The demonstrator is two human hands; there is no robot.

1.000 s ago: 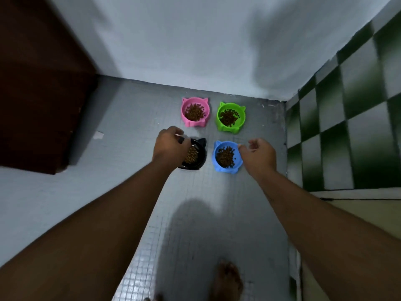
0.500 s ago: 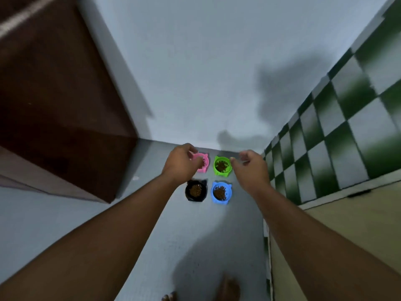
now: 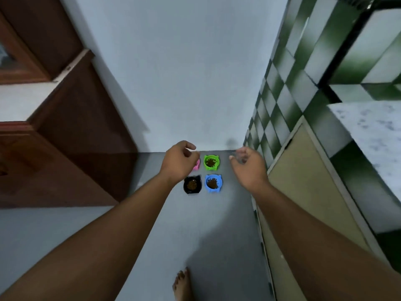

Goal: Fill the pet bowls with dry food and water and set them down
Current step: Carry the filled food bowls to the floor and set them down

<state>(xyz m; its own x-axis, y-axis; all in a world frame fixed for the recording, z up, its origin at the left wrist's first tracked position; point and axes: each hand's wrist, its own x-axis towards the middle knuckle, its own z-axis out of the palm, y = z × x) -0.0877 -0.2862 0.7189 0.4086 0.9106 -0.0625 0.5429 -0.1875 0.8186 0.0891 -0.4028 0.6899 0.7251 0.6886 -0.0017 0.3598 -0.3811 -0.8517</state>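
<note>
Several small cat-eared bowls stand in a square on the grey floor by the white wall, each holding brown dry food. The green bowl (image 3: 211, 162) is at the back right, the blue bowl (image 3: 213, 183) in front of it, the black bowl (image 3: 192, 184) at the front left. The pink bowl (image 3: 197, 165) is mostly hidden behind my left hand (image 3: 179, 160). That hand hovers well above the bowls with loosely curled fingers and holds nothing. My right hand (image 3: 247, 167) hangs to the right of the bowls, fingers loosely curled, empty.
A dark brown wooden door (image 3: 71, 131) stands at the left. A green-and-white checked tile wall (image 3: 280, 109), a beige cabinet door (image 3: 308, 183) and a speckled countertop (image 3: 373, 127) line the right. My bare foot (image 3: 182, 285) is on the floor (image 3: 208, 231) below.
My left hand let go of the black bowl, which now sits on the floor. Both hands rose away from the bowls as the view pulled up and back.
</note>
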